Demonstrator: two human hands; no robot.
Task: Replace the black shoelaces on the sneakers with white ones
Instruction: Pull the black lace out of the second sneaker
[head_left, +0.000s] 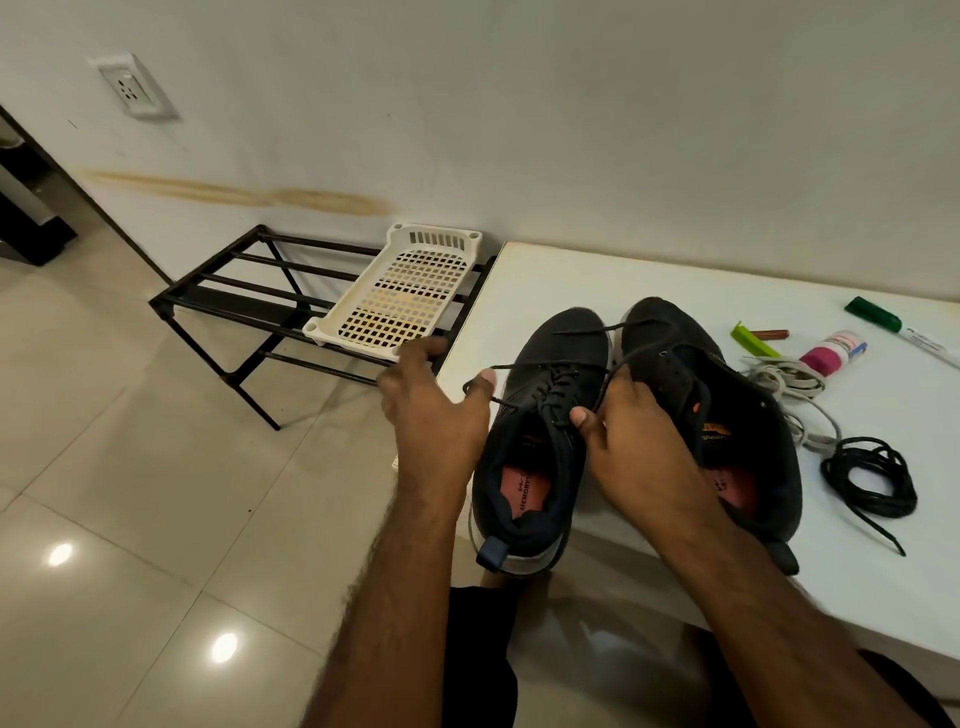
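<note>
Two dark sneakers stand side by side on a white table (566, 280), toes toward the wall. The left sneaker (558, 343) is threaded with a black lace (558, 387), loosened at the top. My left hand (434, 415) is just left of it and pinches a loop of that lace at the thumb. My right hand (631, 426) lies between the shoes and grips the lace's other strand, which runs up over the toes. The right sneaker (675, 338) shows bare eyelets. A loose black lace (867, 478) lies coiled at the right, with white laces (787, 376) bunched beyond it.
A pink-and-white bottle (831, 353), green marker (875, 314), green clip (753, 340) and small brown tube (771, 333) lie at the table's back right. Left of the table stands a black metal rack (228, 291) carrying a white plastic basket (405, 291). Tiled floor spreads to the left.
</note>
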